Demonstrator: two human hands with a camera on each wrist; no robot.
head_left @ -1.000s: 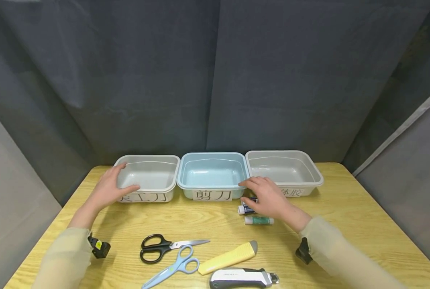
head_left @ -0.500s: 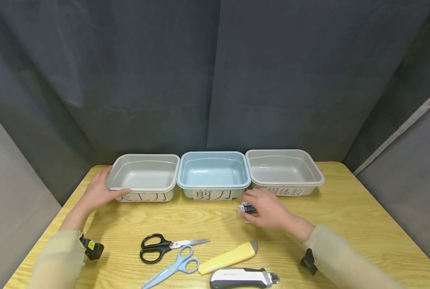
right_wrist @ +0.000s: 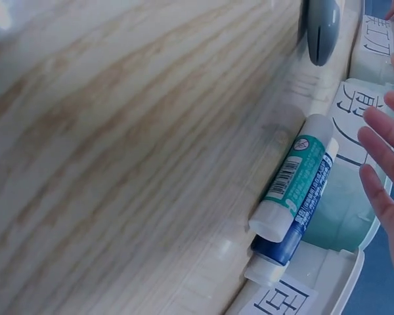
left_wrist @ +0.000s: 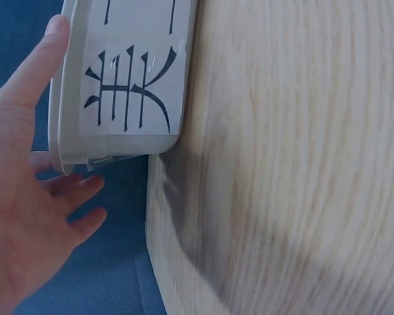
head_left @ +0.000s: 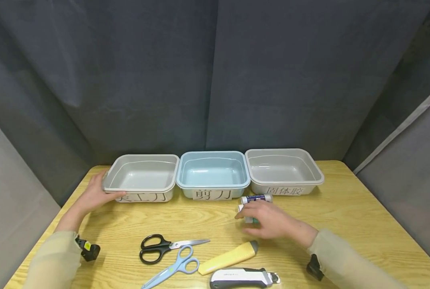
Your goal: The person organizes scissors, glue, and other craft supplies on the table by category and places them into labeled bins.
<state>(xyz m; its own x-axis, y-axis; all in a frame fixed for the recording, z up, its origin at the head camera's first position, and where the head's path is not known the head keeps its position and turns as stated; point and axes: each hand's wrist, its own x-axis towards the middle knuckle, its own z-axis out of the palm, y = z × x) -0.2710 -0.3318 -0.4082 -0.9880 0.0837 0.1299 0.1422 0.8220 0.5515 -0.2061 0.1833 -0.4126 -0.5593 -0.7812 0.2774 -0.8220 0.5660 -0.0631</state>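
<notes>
My left hand (head_left: 92,195) is at the left end of a grey bin (head_left: 142,191). In the left wrist view its thumb lies along the bin's rim (left_wrist: 57,118), while the loosely spread fingers are beside the end wall. My right hand (head_left: 269,220), fingers extended and apart, hovers over several glue sticks and holds nothing. A blue glue stick (head_left: 259,198) shows behind it; a green glue stick (head_left: 251,220) is partly covered. The right wrist view shows the green glue stick (right_wrist: 295,174) beside a blue glue stick (right_wrist: 310,207).
A light blue bin (head_left: 215,186) and another grey bin (head_left: 287,182) continue the row; all carry printed labels. Toward the front lie black-handled scissors (head_left: 160,248), blue scissors (head_left: 176,267), a yellow utility knife (head_left: 229,259) and a white-and-black utility knife (head_left: 241,277). A dark curtain (head_left: 211,80) hangs behind.
My left hand has shifted left from over the left bin to its outer end. My right hand has drawn back toward the table's front, uncovering the blue glue stick and the right bin's label.
</notes>
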